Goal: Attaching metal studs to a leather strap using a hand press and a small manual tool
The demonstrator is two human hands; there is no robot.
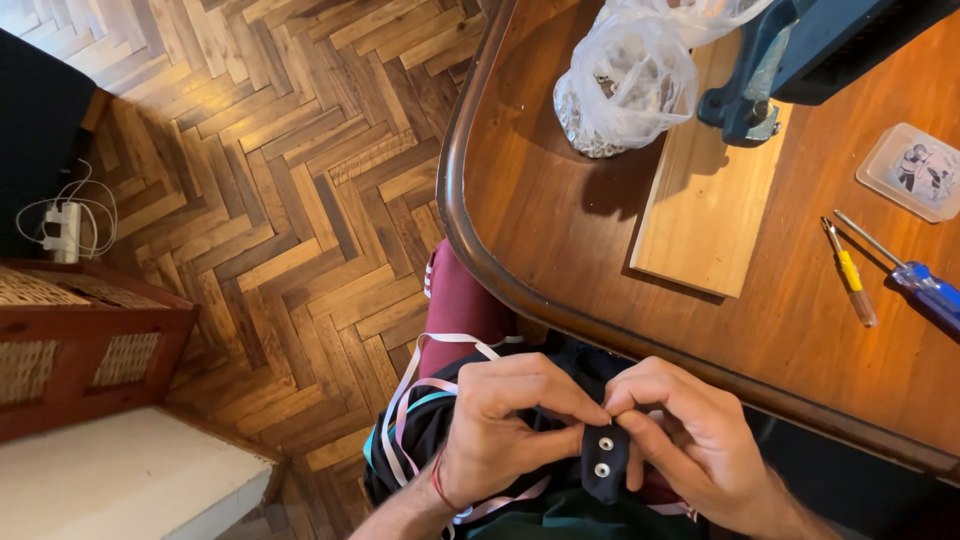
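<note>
Low in the head view, both my hands pinch a dark navy fabric strap [605,468] that carries two small metal eyelets. My left hand [505,425] grips the strap's left side with thumb and fingers closed on it. My right hand [685,435] holds its top and right edge. The strap belongs to a dark garment [440,420] bunched on my lap, with pink, white and teal ribbons [410,400] trailing from it. My maroon trouser leg [460,300] shows beneath.
A wooden table [560,220] with a raised rim stands just beyond my hands. On it lie a pale wooden board [700,210], a blue press tool [790,60], a plastic bag [625,80], two screwdrivers [850,280] and a small clear box [915,170]. Herringbone parquet floor [280,180] lies left.
</note>
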